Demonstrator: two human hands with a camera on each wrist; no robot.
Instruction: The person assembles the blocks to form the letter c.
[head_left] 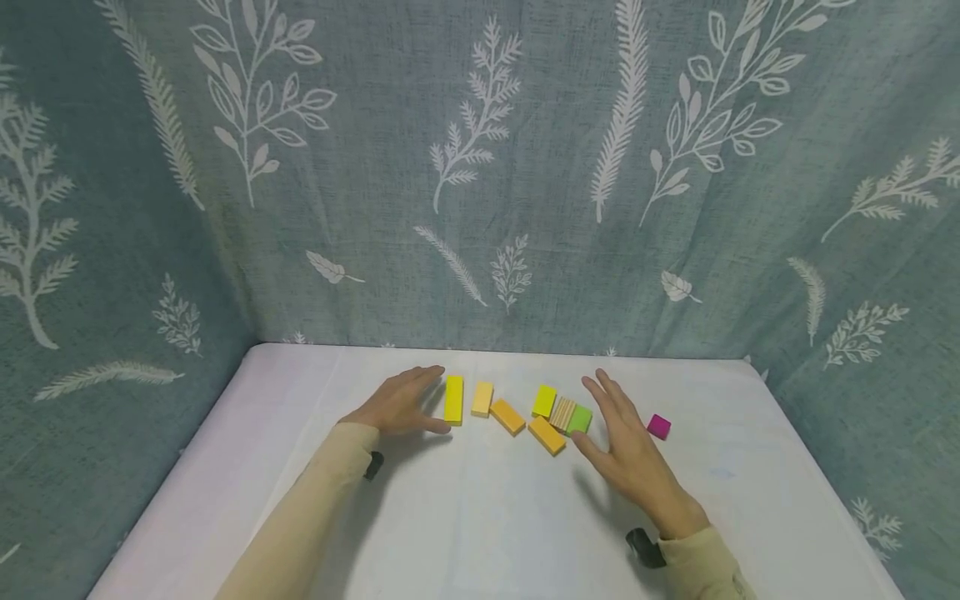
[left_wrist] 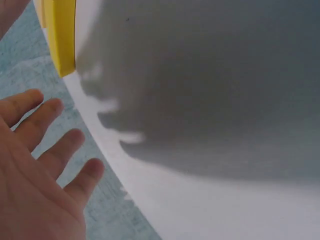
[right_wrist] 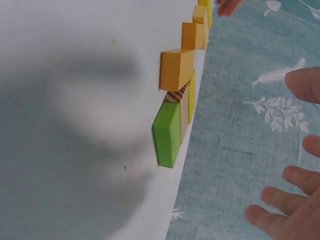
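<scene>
My left hand (head_left: 405, 402) hovers left of a long yellow block (head_left: 453, 401), thumb and fingers spread and holding nothing. Beside that block lie a pale orange block (head_left: 482, 399) and an orange block (head_left: 507, 417). Farther right, a yellow block (head_left: 544, 401), a striped wooden block (head_left: 562, 414), a green block (head_left: 581, 419) and another orange block (head_left: 547, 436) form a close group. My right hand (head_left: 626, 450) is held above the table just right of the green block, fingers apart and grasping nothing. In the right wrist view, a gap separates its fingers from the green block (right_wrist: 166, 135).
A small magenta block (head_left: 659, 427) lies on the white table (head_left: 480, 517), right of my right hand. Grey-green cloth (head_left: 480, 167) with white leaf prints rises behind the table and along both sides. Each wrist wears a dark strap; the hands cast shadows on the tabletop.
</scene>
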